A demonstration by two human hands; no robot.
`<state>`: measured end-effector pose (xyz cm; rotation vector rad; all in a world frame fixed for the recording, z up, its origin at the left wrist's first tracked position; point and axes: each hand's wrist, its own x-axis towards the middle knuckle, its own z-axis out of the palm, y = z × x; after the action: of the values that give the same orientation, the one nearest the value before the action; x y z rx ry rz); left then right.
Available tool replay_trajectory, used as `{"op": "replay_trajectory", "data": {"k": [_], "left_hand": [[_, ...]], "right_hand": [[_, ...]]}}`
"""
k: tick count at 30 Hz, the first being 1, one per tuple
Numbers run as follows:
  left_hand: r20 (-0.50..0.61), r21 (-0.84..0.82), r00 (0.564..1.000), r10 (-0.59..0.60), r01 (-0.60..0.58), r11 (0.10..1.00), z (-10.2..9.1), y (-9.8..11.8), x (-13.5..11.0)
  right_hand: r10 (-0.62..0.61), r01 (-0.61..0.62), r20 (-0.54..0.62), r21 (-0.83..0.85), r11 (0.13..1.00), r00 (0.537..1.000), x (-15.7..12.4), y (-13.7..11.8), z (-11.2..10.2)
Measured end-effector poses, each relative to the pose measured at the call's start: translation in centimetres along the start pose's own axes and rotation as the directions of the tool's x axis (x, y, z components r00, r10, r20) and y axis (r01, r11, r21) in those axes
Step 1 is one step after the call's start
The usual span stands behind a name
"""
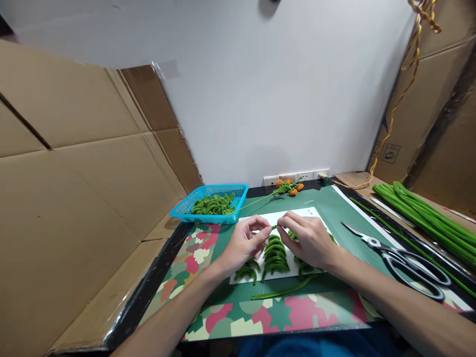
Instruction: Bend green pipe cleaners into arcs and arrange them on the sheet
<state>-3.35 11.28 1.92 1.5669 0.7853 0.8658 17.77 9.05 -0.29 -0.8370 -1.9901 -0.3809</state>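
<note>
Between my fingertips I pinch a short piece of green pipe cleaner [274, 227]. My left hand [248, 239] grips its left end and my right hand [305, 237] its right end, just above a white sheet [256, 278]. On that sheet lie rows of short curved green pipe cleaner pieces [275, 255]; the right row is partly hidden under my right hand, the left one partly behind my left hand. A longer green pipe cleaner strip [282, 292] lies in front of the sheet.
A blue basket [238, 208] of green twisted pieces [213, 204] stands at the back left. An orange-flowered stem [289, 187] lies behind the sheet. Open scissors [397, 255] rest to the right, beside a bundle of long green pipe cleaners [427, 218]. Cardboard walls [85, 208] flank the table.
</note>
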Motion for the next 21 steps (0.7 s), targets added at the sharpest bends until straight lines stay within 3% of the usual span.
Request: {"op": "replay_trajectory", "data": {"k": [5,13,21], "left_hand": [[-0.023,0.005,1.000,0.006,-0.006,1.000,0.08,0.28,-0.16],[0.057,-0.068,0.998,-0.010,0.014,0.998,0.41,0.12,-0.36],[0.064,0.005,0.998,-0.024,0.024,1.000,0.38,-0.16,-0.46]], "right_hand": [[0.028,-0.028,0.083,0.001,1.000,0.996,-0.10,-0.10,0.10],[0.005,-0.005,0.023,0.025,1.000,1.000,-0.38,0.00,0.05],[-0.043,0.036,0.099,0.067,0.997,0.994,-0.65,-0.06,0.13]]}}
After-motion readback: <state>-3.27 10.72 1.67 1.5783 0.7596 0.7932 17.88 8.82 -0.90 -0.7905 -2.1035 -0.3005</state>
